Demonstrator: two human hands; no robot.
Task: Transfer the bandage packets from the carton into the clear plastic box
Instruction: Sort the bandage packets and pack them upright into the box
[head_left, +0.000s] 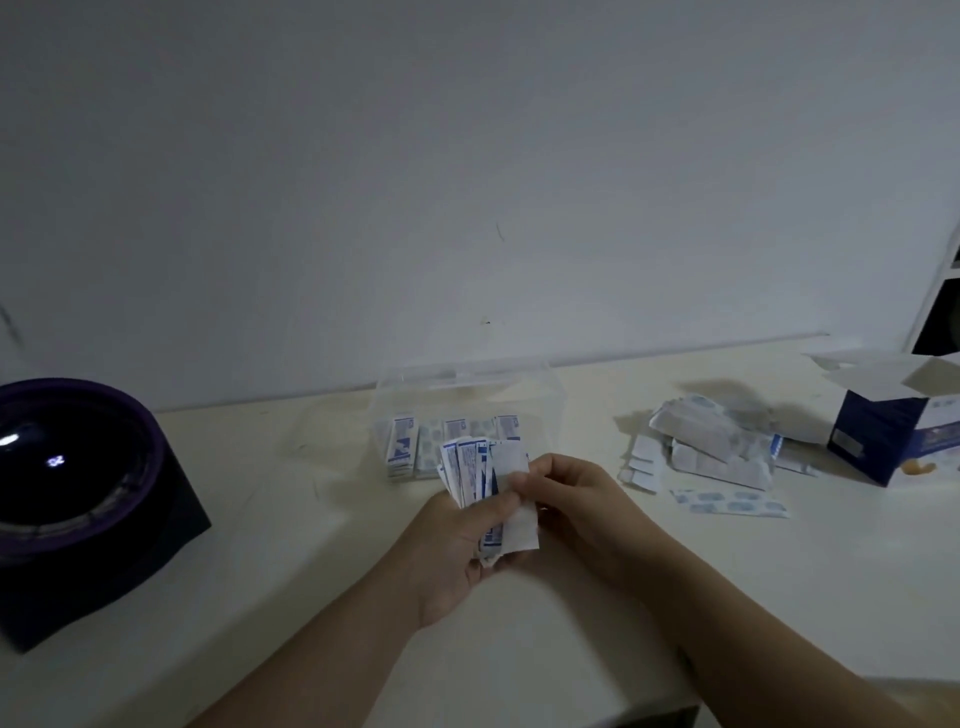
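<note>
The left hand's (457, 561) thumb and curled fingers grip a fanned bunch of packets (470, 475), held upright above the table (291, 597). The right hand (571, 504) meets it from the right, its thumb and fingertips pinching the edge of the front white packet (522, 527) in that bunch. Both hands are closed on the bunch, just in front of the clear box (519, 395).

The clear box stands open at the back of the table, near the wall. A row of boxed packets (404, 449) stands against its near wall, some white with blue print, some with a pale dotted pattern.

To the right, well apart from the hands, a loose pile of packets (709, 447) lies on the table, with a dotted strip (727, 503) flat at its near edge. Beyond the pile the carton (872, 436), dark blue and white, stands with its top flaps open; what is inside cannot be seen.

On the far left sits a dark round device (78, 467) on a black base.

The blue print on the packets and carton is too blurred to read.
</note>
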